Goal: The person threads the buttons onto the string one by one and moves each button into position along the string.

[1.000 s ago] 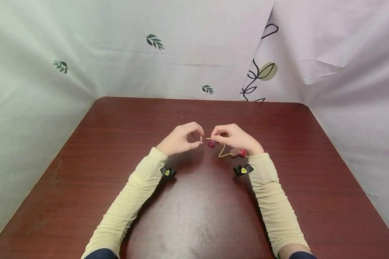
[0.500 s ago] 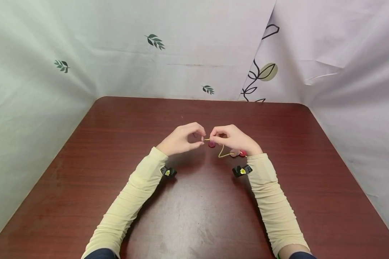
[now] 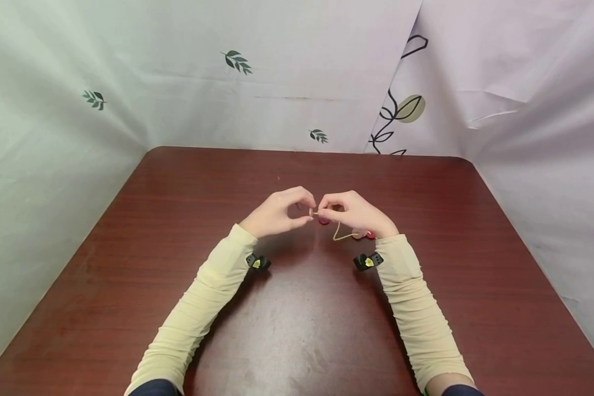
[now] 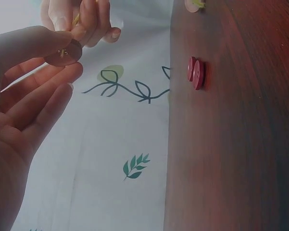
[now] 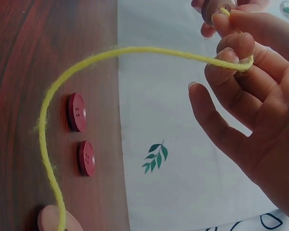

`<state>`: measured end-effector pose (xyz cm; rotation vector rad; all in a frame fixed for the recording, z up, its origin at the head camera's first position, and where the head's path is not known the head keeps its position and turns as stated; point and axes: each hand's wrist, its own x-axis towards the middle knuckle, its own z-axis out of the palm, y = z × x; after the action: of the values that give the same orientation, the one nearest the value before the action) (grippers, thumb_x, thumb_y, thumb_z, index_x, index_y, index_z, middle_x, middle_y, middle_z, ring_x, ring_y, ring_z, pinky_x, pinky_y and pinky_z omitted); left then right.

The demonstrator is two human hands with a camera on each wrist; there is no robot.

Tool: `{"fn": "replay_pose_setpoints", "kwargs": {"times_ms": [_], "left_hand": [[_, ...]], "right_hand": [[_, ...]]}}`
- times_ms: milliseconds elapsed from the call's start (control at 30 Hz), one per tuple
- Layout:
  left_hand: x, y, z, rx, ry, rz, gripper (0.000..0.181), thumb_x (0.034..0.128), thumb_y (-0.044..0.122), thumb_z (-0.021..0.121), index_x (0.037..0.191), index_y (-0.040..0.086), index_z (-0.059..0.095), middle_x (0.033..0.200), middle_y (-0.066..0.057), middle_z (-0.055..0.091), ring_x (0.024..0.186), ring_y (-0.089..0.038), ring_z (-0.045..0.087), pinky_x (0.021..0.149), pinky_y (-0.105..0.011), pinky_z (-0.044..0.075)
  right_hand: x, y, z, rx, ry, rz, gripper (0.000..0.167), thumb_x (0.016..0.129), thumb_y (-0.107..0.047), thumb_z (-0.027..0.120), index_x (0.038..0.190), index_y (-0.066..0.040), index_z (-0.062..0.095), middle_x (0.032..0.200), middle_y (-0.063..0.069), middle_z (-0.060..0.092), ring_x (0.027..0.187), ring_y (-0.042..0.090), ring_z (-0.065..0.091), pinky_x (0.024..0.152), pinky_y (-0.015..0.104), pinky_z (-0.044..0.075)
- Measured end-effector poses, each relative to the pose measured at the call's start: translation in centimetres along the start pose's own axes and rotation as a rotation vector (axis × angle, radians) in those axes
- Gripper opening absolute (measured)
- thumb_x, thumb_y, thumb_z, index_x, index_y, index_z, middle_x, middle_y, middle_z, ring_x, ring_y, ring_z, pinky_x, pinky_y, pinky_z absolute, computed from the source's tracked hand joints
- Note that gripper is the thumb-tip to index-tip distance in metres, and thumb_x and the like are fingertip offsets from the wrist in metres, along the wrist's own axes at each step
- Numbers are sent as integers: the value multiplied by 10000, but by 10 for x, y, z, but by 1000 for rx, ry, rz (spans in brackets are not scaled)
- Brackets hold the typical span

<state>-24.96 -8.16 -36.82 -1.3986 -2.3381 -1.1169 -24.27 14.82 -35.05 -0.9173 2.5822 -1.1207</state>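
Button (image 4: 69,55) on edge, yarn end (image 3: 316,213) level

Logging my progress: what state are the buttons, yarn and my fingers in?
Brownish round button: held, yarn through a hole
Fuzzy yellow yarn: slack, curved
Pale pink round button: lying flat, strung
Two dark red round buttons: lying flat, unstrung
Bright red round button: partly hidden, stringing unclear
Left fingers: pinching brownish button
Right fingers: pinching the yarn

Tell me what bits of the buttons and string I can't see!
Right wrist view: the bottom edge cuts off the pale button crossed by the yellow string.
Head view: the right hand hides part of that string.
Head view: red buttons' holes are too small to make out.
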Motion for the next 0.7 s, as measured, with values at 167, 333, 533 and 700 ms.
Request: {"fn": "replay_pose_setpoints", "kwargs": {"times_ms": [167,333,533,700], "left_hand": [[1,1,-1,-2,0,2,234,810,42,741,1016,66,633,1004,-36,650,929,-197,660,867,-302,531],[1,2,-1,-8,-8,-14,233,817,49,737,1021,67,627,1001,-36,648,940,-198,663,881,-339,534],[1,2,-2,6,-4,-58,277,821,76,744,1063,71,610,1008,-38,659,930,-173,660,871,-317,529],[1,2,-2,1,16,-73,274,817,69,749,1048,64,603,980,-55,667,902,-214,667,837,-300,533]], "right_hand": [[2,-1,3,19,-4,-11,156,949,-209,611,960,-70,680,848,164,650,712,207,529,658,301,424],[4,-2,8,41,12,-4,160,952,-211,612,951,-62,670,850,173,660,753,242,569,692,319,447],[5,-4,10,81,37,7,164,977,-193,569,940,-49,639,804,184,610,793,354,578,689,253,430],[5,-3,10,108,13,2,130,975,-161,567,1005,-47,624,860,231,633,839,384,593,735,252,444]]}}
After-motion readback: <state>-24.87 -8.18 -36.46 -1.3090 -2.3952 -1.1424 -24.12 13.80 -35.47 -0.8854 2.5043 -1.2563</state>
